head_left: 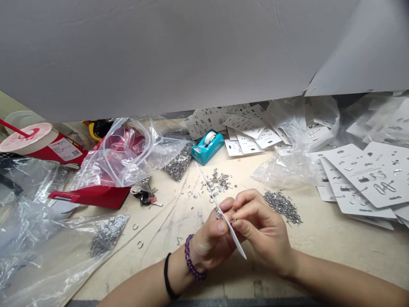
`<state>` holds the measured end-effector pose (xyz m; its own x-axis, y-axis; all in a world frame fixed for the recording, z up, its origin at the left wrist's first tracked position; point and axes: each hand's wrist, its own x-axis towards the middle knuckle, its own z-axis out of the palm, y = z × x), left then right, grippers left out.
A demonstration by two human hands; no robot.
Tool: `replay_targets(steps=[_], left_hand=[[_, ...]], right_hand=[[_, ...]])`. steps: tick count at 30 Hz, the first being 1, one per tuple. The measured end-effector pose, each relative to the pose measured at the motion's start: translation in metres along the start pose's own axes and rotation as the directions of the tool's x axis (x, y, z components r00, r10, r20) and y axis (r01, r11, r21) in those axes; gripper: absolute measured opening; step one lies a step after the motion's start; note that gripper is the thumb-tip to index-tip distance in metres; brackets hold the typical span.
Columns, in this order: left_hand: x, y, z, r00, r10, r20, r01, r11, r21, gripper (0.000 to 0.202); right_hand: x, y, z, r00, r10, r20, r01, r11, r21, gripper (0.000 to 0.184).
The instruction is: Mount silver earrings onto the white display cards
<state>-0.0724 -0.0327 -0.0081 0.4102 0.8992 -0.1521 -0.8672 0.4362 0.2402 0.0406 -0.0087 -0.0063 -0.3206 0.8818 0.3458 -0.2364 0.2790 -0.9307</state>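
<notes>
My left hand (211, 238), with a purple bead bracelet and a black band at the wrist, grips a white earring card (238, 244). The card stands nearly edge-on to me, so its faces are mostly hidden. On the card's right side, my right hand (263, 232) pinches with thumb and fingers at a tiny metal piece (234, 220), too small to make out. Beyond the hands lies a loose scatter of small metal earring backs (220, 181). A heap of silver studs or pins (283, 207) sits right of my right hand.
A teal tape dispenser (208, 147) stands mid-table. Filled earring cards (367, 179) pile up at the right, more cards (247, 128) behind. Leftward are a red scoop (92, 197), plastic bags (108, 234) of metal parts, and a drink cup (60, 145). A white panel (191, 55) overhangs the back.
</notes>
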Motion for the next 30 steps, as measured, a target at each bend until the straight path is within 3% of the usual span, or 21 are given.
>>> replay_targets(steps=[4,6,22,30], left_hand=[[-0.001,-0.001,0.0,0.999,0.001,-0.033,0.0,1.0,0.013,0.031],[-0.001,-0.002,-0.001,0.997,-0.017,-0.08,0.019,1.0,0.025,0.034],[-0.001,-0.002,-0.007,0.996,-0.058,-0.068,0.059,0.998,0.014,0.038],[-0.003,0.002,-0.009,0.994,-0.105,0.025,0.105,0.994,0.01,0.032]], right_hand=[[0.007,-0.006,-0.009,0.972,-0.218,0.083,0.232,0.94,-0.251,0.022],[0.01,-0.008,-0.012,0.958,-0.254,0.134,0.284,0.913,-0.292,0.026],[0.011,-0.006,-0.014,0.963,-0.19,0.19,0.229,0.951,-0.208,0.02],[0.021,-0.013,-0.021,0.934,-0.181,0.308,0.26,0.937,-0.235,0.013]])
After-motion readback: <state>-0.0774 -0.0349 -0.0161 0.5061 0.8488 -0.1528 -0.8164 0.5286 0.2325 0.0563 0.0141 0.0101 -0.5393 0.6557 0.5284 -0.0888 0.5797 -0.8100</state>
